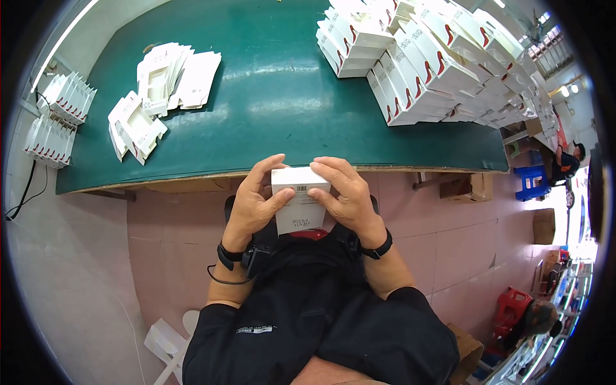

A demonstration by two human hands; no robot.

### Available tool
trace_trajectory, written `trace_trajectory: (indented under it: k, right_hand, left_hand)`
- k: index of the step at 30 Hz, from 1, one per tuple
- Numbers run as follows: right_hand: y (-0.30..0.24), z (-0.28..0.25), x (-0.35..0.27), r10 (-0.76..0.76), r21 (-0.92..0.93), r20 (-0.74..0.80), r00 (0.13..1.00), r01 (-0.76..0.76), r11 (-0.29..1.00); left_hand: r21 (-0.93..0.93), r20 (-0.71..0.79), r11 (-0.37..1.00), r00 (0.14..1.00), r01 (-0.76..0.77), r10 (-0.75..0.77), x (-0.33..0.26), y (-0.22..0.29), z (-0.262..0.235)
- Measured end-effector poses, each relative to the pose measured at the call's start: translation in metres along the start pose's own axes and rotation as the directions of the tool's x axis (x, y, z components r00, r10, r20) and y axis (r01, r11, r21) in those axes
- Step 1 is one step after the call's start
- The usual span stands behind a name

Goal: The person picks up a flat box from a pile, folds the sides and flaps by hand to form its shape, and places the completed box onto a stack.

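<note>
- Now: one box [299, 212], long axis running toward me.
- Left hand [255, 197], right hand [348, 197]: clamped on its far end, one either side, equally near.

Brightly lit; pale glare on green tabletop [266, 119]; far right overexposed; fisheye-bent edges, black corners

To our right we see a cardboard box [544, 226] between a blue stool [531, 173] and a red stool [510, 305] on the pink floor [410, 256]
</note>
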State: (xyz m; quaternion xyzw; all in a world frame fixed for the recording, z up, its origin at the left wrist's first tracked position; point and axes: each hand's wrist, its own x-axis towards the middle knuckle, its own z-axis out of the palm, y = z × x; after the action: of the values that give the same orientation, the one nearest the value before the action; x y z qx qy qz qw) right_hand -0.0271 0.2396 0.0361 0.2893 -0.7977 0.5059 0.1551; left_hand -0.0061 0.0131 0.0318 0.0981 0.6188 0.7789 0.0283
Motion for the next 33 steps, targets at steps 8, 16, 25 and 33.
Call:
trace_trajectory:
  k: [8,16,25,33]
  right_hand:
    - [-0.002,-0.001,0.002,0.026,0.045,-0.031,0.999,-0.025,0.999]
    - [-0.002,-0.003,0.001,0.039,0.054,-0.002,0.999,-0.039,0.998]
    - [-0.002,-0.005,0.000,0.112,0.104,0.049,0.992,-0.117,0.988]
    - [0.002,-0.006,0.000,0.120,0.130,0.021,0.993,-0.121,0.984]
  left_hand:
    - [0.167,0.053,0.985,0.997,0.042,-0.052,-0.005,0.000,-0.005]
    - [0.200,0.116,0.975,0.991,-0.095,0.073,-0.002,-0.009,-0.011]
    - [0.230,0.142,0.970,0.989,-0.076,0.044,0.001,-0.012,-0.015]
    - [0.217,0.132,0.974,0.991,-0.058,0.029,0.003,-0.011,-0.012]
